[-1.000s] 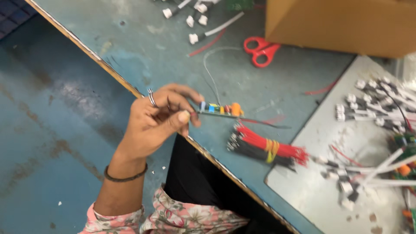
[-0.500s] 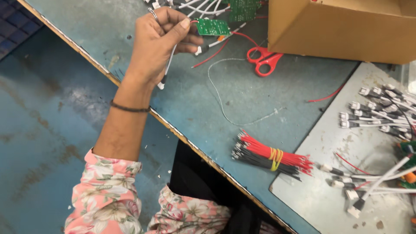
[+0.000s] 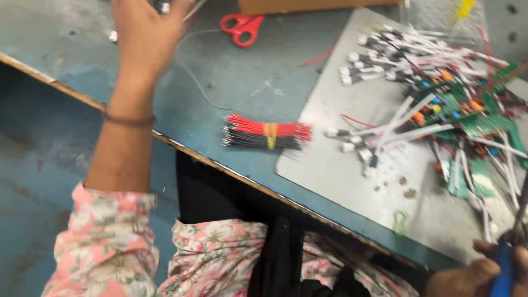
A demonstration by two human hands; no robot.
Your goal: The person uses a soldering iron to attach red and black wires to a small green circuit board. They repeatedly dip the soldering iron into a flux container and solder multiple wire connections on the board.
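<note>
My left hand (image 3: 146, 38) is stretched out over the far part of the blue table (image 3: 231, 77), blurred, with its fingertips cut off by the top edge. I cannot make out what it holds. My right hand (image 3: 467, 272) sits at the bottom right corner, closed around a blue-handled tool (image 3: 503, 272). A bundle of red and black wires (image 3: 267, 135), tied with a yellow band, lies on the table between the hands.
Red scissors (image 3: 242, 27) lie near a cardboard box (image 3: 308, 5) at the back. A grey metal sheet (image 3: 341, 176) on the right carries several green circuit boards (image 3: 478, 124) and white-plugged cables (image 3: 374, 71). A thin loose wire (image 3: 209, 99) curls on the table.
My left hand went from the table's near edge to its far side, lifting a small green board on the way. The view swung right, bringing my right hand into sight.
</note>
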